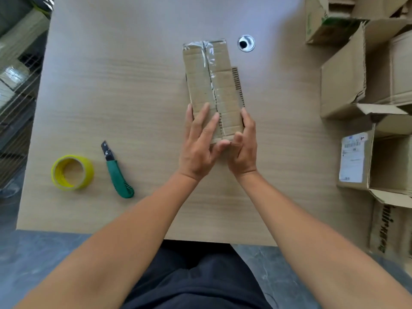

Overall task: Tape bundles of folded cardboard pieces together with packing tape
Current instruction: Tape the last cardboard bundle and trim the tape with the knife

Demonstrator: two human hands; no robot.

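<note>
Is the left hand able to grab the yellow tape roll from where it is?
Probably yes. The left hand lies flat on the cardboard bundle, so it must lift off first. The tape roll sits on that same side; only the green knife lies between, low enough to pass over.

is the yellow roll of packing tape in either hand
No, the yellow roll of packing tape lies on the wooden table; the left hand and right hand touch the brown cardboard bundle.

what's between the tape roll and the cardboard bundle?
Between tape roll and cardboard bundle: only the green utility knife on the table, head view.
</note>
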